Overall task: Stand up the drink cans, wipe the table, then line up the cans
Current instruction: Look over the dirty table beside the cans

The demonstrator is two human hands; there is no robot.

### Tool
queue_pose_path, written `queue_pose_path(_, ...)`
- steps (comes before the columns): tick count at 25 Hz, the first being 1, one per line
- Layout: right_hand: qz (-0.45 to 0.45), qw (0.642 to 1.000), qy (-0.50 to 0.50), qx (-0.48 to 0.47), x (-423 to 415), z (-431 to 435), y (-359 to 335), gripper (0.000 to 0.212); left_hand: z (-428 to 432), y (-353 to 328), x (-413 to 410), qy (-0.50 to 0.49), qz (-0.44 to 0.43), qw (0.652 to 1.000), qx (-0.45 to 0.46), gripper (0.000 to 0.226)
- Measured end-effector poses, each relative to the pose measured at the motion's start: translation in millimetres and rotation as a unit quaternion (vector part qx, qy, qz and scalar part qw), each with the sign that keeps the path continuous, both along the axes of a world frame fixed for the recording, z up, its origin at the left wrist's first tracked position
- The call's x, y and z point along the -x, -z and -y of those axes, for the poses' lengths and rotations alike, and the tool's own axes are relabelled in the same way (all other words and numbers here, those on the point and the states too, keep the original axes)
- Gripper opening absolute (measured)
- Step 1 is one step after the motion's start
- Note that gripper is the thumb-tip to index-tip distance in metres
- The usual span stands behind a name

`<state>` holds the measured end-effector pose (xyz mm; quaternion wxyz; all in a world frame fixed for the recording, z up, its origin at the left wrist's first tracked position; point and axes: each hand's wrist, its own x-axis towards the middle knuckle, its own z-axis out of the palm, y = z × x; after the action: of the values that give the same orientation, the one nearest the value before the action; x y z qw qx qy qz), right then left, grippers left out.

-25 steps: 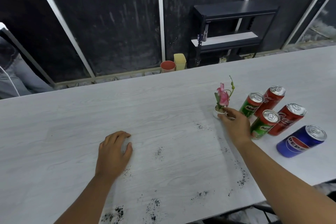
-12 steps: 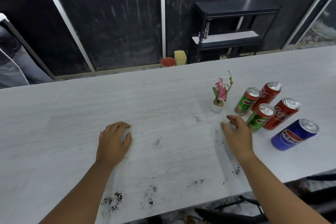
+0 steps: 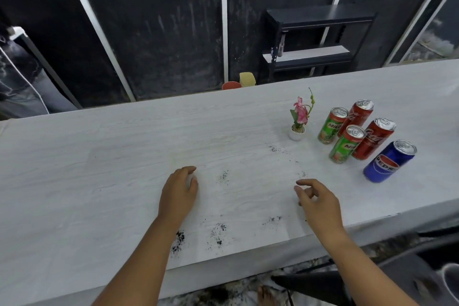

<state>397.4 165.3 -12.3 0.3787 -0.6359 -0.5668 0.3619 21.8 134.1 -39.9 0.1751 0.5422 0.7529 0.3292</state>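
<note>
The left hand (image 3: 178, 191) is laid palm down on the tabletop (image 3: 99, 169), with the forearm extended from the near edge. Its fingers are relaxed and slightly bent; the grip is loose and nothing is held. The right hand (image 3: 318, 202) is positioned to the right of it, near the front edge, back upward. Its fingers (image 3: 306, 182) are loosely curled with the thumb close beneath them; the grip is narrow and nothing is held. Whether this hand touches the surface cannot be told.

Five drink cans are grouped at the right of the tabletop, all standing on their bases with tops up. The far green Milo can (image 3: 332, 125) and the far red Coca-Cola can (image 3: 359, 115) form the rear pair. The near green Milo can (image 3: 347, 144) and the near red Coca-Cola can (image 3: 373, 139) form the pair in front. The blue Pepsi can (image 3: 388, 161) is nearest the front edge. Whether the cans touch cannot be told.

A small white pot (image 3: 296, 133) just left of the cans holds a pink flower (image 3: 300, 113) with green leaves.

Dark crumbs (image 3: 178, 243) are scattered in patches between and around the hands. Beyond the far edge, a red cup (image 3: 231, 85), a yellow container (image 3: 247, 79) and a black shelf unit (image 3: 315, 40) are located.
</note>
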Motion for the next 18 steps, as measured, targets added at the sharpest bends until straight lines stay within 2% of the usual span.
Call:
queue_pose_path(4, 0.019, 0.998, -0.056, -0.014, 11, 22, -9, 0.038, 32, -5, -30, 0.044, 0.005, 0.999, -0.008, 0.034)
queue_pose_path(6, 0.017, 0.997, -0.078, 0.0, 18, 34, -13, 0.036, 43, -8, -38, 0.069, -0.002, 0.998, -0.012, 0.035)
queue_pose_path(18, 0.071, 0.995, -0.064, 0.021, 28, 79, -13, 0.043, 70, -13, -77, 0.143, -0.01, 0.989, -0.036, 0.031)
